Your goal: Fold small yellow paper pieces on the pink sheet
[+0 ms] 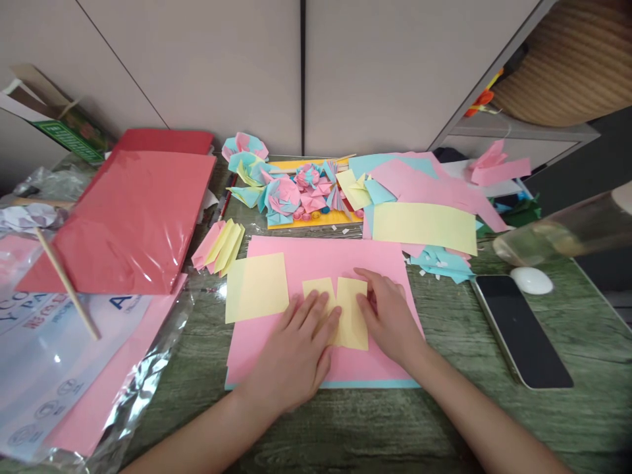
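A yellow paper piece (352, 329) with two folded flaps lies on the pink sheets in front of me; the flaps meet at a narrow gap that widens at the top. My left hand (296, 349) rests flat across its left flap, fingers stretched out and covering part of it. At the right edge, the thumb and bent fingers of my right hand (388, 313) close on the paper; some of those fingertips are hidden. Another yellow sheet (257, 286), unfolded, lies left of the folded one. The pink paper stack (378, 372) beneath has a blue edge at the front.
Paper flowers (281, 197) and pleated yellow paper (224, 247) lie behind the stack. Loose paper (424, 224) is piled at the back right. A phone (523, 332) and a white mouse (532, 280) sit right. Red packets (143, 224) and a wooden stick (66, 283) lie left.
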Demonstrator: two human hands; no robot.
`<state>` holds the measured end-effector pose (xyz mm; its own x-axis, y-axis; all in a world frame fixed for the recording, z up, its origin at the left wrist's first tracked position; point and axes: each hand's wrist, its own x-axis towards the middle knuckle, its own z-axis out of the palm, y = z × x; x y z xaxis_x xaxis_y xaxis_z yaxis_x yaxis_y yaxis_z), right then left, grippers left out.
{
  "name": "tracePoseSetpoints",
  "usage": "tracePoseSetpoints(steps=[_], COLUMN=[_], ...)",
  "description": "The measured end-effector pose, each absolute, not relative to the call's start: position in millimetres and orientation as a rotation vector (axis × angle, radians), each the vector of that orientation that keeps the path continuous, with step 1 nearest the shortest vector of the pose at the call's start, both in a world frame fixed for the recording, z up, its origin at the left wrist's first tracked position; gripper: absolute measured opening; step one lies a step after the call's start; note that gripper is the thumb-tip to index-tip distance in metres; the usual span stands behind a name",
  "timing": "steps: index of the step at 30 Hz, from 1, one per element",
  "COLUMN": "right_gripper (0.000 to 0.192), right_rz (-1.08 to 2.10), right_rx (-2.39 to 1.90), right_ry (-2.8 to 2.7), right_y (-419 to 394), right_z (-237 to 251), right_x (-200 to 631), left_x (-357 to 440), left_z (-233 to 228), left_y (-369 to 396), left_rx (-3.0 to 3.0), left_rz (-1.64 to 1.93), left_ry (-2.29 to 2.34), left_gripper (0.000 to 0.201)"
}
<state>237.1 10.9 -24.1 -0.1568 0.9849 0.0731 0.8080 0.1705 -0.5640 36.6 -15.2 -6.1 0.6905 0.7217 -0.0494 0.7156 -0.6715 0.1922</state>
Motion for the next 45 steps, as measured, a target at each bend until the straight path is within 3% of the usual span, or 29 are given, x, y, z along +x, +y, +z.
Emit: tracePoseSetpoints(steps=[16, 45], right_gripper=[0.049, 0.047], right_rz=[0.632, 0.582], right_rx=[-1.687, -1.668], right_ry=[-1.895, -1.969], right_y=[12.0, 12.8], right_z=[-23.1, -23.5], right_x=[236.5, 237.0], left_x=[36.1, 36.3], left_z=[-9.7, -6.5], left_y=[-13.0, -17.8], left_rx=[2.713, 2.721], left_rz=[0.092, 0.04], left_ry=[1.176, 1.121], left_gripper=[0.057, 0.07])
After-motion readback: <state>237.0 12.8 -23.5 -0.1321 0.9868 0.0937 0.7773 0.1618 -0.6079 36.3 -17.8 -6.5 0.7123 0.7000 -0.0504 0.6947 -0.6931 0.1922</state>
